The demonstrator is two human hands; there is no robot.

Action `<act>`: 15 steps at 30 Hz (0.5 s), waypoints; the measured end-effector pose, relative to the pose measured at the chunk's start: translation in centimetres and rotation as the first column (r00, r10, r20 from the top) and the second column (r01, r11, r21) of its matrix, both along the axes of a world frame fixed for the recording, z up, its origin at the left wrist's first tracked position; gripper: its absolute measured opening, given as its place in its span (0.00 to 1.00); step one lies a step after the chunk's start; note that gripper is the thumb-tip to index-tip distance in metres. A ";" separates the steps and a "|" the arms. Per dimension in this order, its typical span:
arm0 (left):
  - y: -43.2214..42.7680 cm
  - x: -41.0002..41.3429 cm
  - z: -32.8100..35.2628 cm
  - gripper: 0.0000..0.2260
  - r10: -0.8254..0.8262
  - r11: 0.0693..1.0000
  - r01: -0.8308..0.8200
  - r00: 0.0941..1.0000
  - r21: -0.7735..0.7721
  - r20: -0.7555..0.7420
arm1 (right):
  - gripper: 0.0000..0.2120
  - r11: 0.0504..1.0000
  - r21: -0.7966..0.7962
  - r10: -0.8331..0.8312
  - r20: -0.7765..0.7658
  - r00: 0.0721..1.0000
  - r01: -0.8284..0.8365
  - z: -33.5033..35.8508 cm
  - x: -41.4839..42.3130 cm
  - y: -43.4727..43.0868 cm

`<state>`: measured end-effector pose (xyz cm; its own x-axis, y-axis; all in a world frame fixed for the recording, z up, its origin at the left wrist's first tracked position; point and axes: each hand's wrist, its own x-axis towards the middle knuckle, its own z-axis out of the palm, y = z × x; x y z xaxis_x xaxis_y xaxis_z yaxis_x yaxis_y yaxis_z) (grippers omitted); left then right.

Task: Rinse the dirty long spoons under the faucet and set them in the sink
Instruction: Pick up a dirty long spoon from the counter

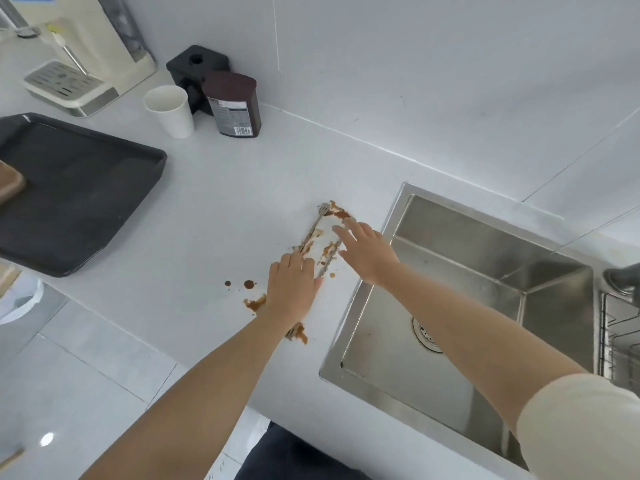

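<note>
Two long metal spoons smeared with brown sauce lie side by side on the white counter, left of the sink. One spoon (pixel 313 230) runs from my left hand up to a tip near the far stain. The other spoon (pixel 329 255) lies between my two hands. My left hand (pixel 292 285) rests palm down over the near ends of the spoons, fingers on the left spoon's handle; no clear grip shows. My right hand (pixel 367 251) hovers flat with spread fingers just right of the spoons. The steel sink (pixel 367 285) holds no spoons. The faucet (pixel 621 277) shows only at the right edge.
Brown sauce spots (pixel 249 284) and smears mark the counter around my left hand. A black tray (pixel 79 192) sits at the left, with a white paper cup (pixel 171 110), a dark jar (pixel 233 105) and a white machine (pixel 79 57) behind. A wire rack (pixel 620 341) is right of the sink.
</note>
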<state>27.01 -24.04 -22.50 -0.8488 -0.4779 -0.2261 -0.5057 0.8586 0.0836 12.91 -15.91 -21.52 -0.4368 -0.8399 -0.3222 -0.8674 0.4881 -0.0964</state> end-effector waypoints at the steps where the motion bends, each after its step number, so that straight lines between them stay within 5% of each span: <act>1: -0.1 -0.2 -0.2 0.18 -0.005 1.000 0.005 1.000 0.012 0.006 | 0.24 0.999 0.013 0.042 -0.024 0.999 -0.041 -0.4 -0.1 -0.4; 11: -0.5 -1.2 -1.6 0.12 -0.031 0.997 0.032 0.999 0.077 -0.023 | 0.17 0.930 0.185 0.347 -0.168 0.923 -0.316 -1.6 -1.2 -2.9; 15: -0.5 -2.0 -1.1 0.10 -0.043 0.995 0.042 0.999 0.090 0.009 | 0.14 0.856 0.198 0.515 -0.270 0.813 -0.477 -1.5 -1.5 -3.4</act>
<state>25.02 -24.57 -23.62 -0.8652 -0.4185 -0.2762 -0.4700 0.8688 0.1559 11.41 -19.34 -22.99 -0.0618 -0.9341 -0.3516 -0.9705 -0.0261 0.2398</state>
